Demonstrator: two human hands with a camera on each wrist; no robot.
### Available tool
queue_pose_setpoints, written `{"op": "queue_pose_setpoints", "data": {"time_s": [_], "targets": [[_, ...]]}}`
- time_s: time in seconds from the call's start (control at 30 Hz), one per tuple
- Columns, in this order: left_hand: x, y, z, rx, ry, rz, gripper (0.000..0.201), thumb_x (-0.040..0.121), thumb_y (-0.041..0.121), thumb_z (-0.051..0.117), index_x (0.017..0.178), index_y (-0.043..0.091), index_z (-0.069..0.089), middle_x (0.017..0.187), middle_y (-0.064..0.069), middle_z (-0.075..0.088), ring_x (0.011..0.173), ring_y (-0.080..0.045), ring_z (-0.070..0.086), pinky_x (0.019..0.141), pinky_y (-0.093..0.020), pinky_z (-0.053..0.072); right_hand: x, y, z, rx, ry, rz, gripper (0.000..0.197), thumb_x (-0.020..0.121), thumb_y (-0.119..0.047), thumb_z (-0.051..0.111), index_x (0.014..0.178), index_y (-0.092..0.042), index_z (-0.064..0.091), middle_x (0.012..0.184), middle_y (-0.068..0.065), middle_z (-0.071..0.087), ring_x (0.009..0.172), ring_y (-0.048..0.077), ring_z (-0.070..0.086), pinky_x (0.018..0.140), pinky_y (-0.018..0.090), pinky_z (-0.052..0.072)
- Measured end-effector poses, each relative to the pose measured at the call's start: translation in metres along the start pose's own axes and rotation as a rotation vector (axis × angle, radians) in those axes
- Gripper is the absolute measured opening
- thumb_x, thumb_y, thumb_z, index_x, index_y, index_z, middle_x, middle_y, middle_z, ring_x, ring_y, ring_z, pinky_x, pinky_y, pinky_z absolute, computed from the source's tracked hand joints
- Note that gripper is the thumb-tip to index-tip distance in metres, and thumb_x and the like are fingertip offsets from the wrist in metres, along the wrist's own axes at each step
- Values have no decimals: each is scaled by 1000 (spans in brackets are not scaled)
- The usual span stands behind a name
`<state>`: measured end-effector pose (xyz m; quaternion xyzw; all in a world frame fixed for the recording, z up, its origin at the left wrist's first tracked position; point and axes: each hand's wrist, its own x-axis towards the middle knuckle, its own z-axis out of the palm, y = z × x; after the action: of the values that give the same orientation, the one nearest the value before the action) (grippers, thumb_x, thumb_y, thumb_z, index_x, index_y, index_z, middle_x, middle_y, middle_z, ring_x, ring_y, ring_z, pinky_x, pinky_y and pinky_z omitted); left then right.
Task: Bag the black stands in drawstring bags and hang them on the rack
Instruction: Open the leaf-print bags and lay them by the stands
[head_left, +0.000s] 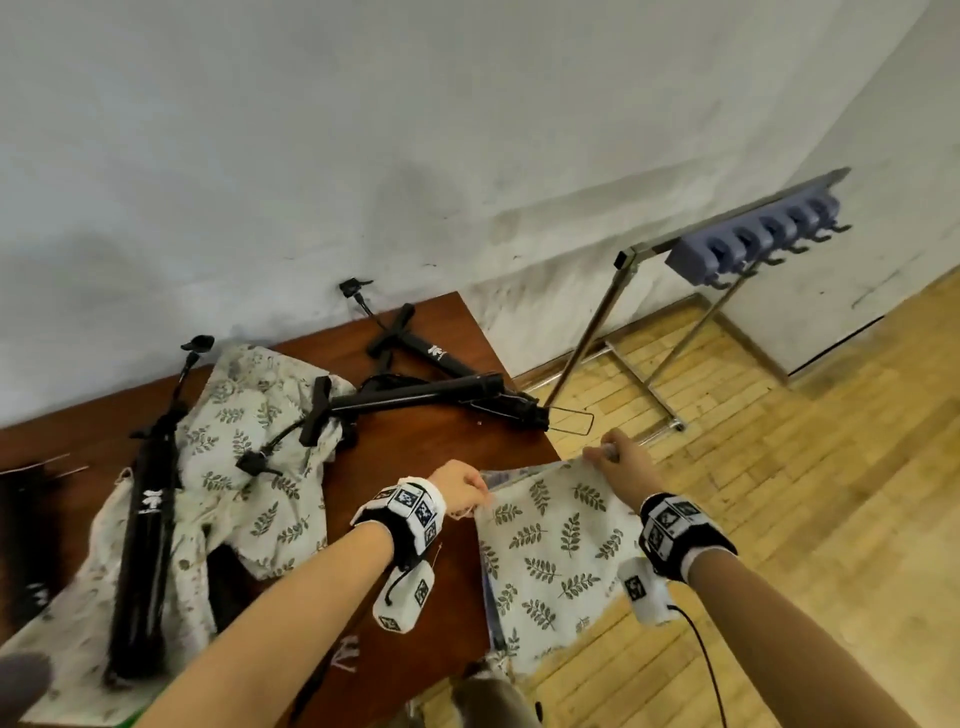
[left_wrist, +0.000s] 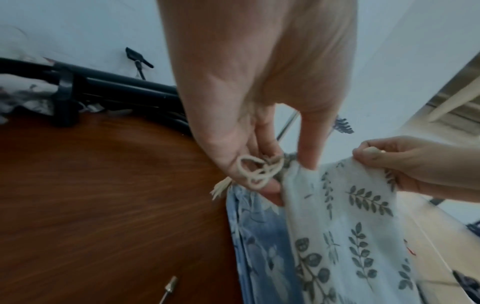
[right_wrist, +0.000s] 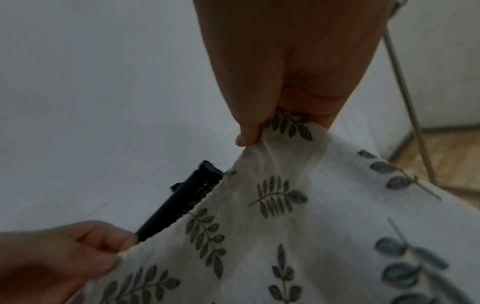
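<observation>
**Soft bag held open, stiff stands waiting**

The left hand (head_left: 460, 488) and right hand (head_left: 618, 460) each pinch a top corner of a leaf-print drawstring bag (head_left: 550, 561), which hangs off the table (head_left: 431, 467) edge at about 5 o'clock. The cloth looks light and limp — best held at the hem, near the looped cord (left_wrist: 255, 171) caught in the left fingers. The black stands (head_left: 415, 397) lie at 11 o'clock, rigid and probably weighty; grasp one mid-shaft. Their crossed legs and clips may snag. Other bags (head_left: 249, 431) lie beneath them. The rack (head_left: 753, 241) stands at 2 o'clock — well apart.
</observation>
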<state>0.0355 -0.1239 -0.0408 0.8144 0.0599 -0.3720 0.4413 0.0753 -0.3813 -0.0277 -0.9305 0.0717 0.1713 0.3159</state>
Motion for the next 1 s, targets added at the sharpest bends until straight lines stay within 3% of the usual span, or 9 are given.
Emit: {"op": "queue_pose_setpoints", "data": {"time_s": [0.1, 0.23, 0.33, 0.43, 0.53, 0.7, 0.8, 0.87, 1.0], "targets": [[12, -8, -13, -42, 139, -4, 23, 80, 7, 69, 67, 24, 59, 83, -4, 66, 80, -17, 62, 77, -27, 51, 38, 3, 15, 33, -28, 4, 23, 95, -34, 56, 98, -13, 48, 75, -7, 55, 72, 19, 56, 56, 24, 39], [13, -34, -49, -203, 236, -55, 12, 87, 1, 61, 84, 12, 62, 77, -4, 64, 68, -16, 63, 57, -14, 52, 67, -8, 35, -200, -68, -48, 42, 89, -38, 64, 121, -16, 49, 121, 8, 55, 110, 27, 52, 90, 39, 46], [-5, -64, -87, -287, 360, -102, 17, 94, 2, 51, 84, 12, 60, 76, -4, 63, 58, -11, 59, 49, -12, 47, 55, -44, 54, -379, -74, -374, 33, 88, -32, 64, 118, -23, 53, 118, 0, 53, 111, 21, 50, 95, 37, 45], [-40, -103, -118, -372, 448, -152, 15, 95, 0, 48, 86, 5, 59, 75, -8, 60, 48, -7, 58, 46, -13, 44, 11, -77, 95, -284, -477, -509, 27, 89, -19, 63, 115, -24, 55, 94, -7, 59, 84, 10, 57, 79, 27, 52], [-79, -146, -139, -390, 466, -207, 22, 94, -6, 46, 80, 5, 59, 74, -10, 59, 53, -14, 55, 45, -15, 43, -26, -77, 150, -500, -787, -573, 44, 88, -11, 63, 126, -29, 47, 111, -3, 52, 94, 15, 54, 83, 29, 49], [-127, -205, -159, -280, 476, -237, 26, 93, -5, 48, 75, 12, 58, 74, -5, 61, 52, -8, 57, 51, -16, 47, -34, -47, 189, -739, -662, -573, 33, 96, -11, 49, 123, -28, 43, 138, 5, 39, 116, 28, 49, 87, 35, 45], [-154, -236, -170, -174, 473, -262, 24, 90, 0, 56, 74, 17, 59, 74, 0, 61, 62, -11, 56, 60, -18, 48, -35, -49, 195, -742, -608, -564, 15, 96, -20, 50, 97, -34, 50, 118, 0, 50, 103, 20, 56, 84, 29, 44], [-168, -255, -173, -90, 451, -284, 15, 90, 6, 58, 81, 17, 64, 83, -1, 63, 77, -14, 57, 73, -24, 46, -32, -49, 201, -738, -554, -532, 31, 94, -17, 53, 78, -40, 39, 102, -3, 57, 91, 16, 59, 79, 27, 44], [-183, -282, -175, -3, 579, -326, 19, 90, 7, 53, 95, 15, 69, 103, -3, 67, 99, -19, 60, 85, -24, 44, -39, -66, 203, -775, -468, -470, 14, 95, -19, 50, 86, -28, 46, 87, -7, 57, 84, 13, 57, 68, 24, 39]]}}
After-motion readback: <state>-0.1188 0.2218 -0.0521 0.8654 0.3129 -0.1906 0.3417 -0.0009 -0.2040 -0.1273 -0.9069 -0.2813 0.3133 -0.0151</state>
